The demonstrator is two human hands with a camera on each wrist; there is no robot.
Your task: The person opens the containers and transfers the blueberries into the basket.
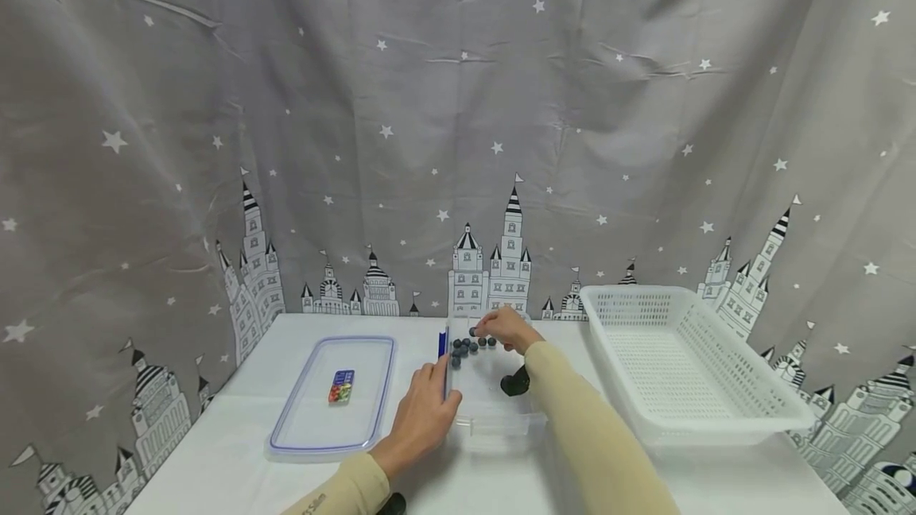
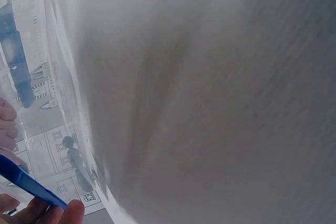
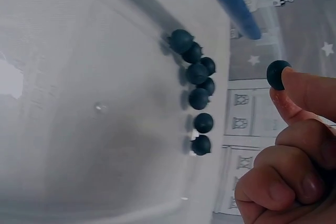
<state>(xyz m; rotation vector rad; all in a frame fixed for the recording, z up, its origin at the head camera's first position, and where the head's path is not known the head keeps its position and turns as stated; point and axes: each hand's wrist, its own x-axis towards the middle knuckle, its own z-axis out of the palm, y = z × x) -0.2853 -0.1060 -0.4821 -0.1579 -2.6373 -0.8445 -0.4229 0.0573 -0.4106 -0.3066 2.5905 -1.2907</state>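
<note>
Between the hands stands a clear plastic food container (image 1: pixel 497 424) with blue side latches. My left hand (image 1: pixel 422 412) holds its left side wall. In the left wrist view, fingertips (image 2: pixel 73 212) lie against the blue latch (image 2: pixel 31 186). My right hand (image 1: pixel 510 328) reaches over the far part of the container. Its thumb and index finger pinch one blueberry (image 3: pixel 275 74), held up apart from the others. Several blueberries (image 3: pixel 198 99) sit in a loose row on the container floor, near its far wall.
To the left, a clear lid with a blue seal (image 1: pixel 390 356) lies flat, bearing a colourful label (image 1: pixel 341 388). A white perforated basket (image 1: pixel 723 427) stands at the right. Behind the white table (image 1: pixel 236 435) hangs a grey curtain (image 1: pixel 458 125) printed with castles and stars.
</note>
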